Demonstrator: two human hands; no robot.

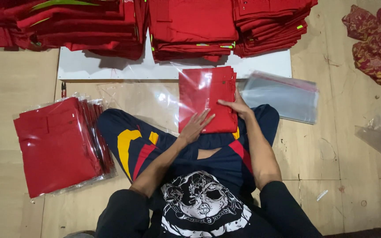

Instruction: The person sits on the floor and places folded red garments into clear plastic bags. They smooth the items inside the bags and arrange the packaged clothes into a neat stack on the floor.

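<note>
A folded red garment [206, 94] lies in front of me on my lap, partly inside a clear plastic bag [155, 103]. My left hand [196, 125] rests flat on its lower edge with fingers spread. My right hand [237, 105] presses on the garment's right side, fingers pointing left. Neither hand grips anything.
A stack of bagged red garments [58, 143] lies at my left. Piles of folded red garments [190, 26] sit along the top on a white board [111, 68]. Empty clear bags [283, 94] lie at right, a patterned cloth [375, 44] top right, small clippers [63, 89] at left.
</note>
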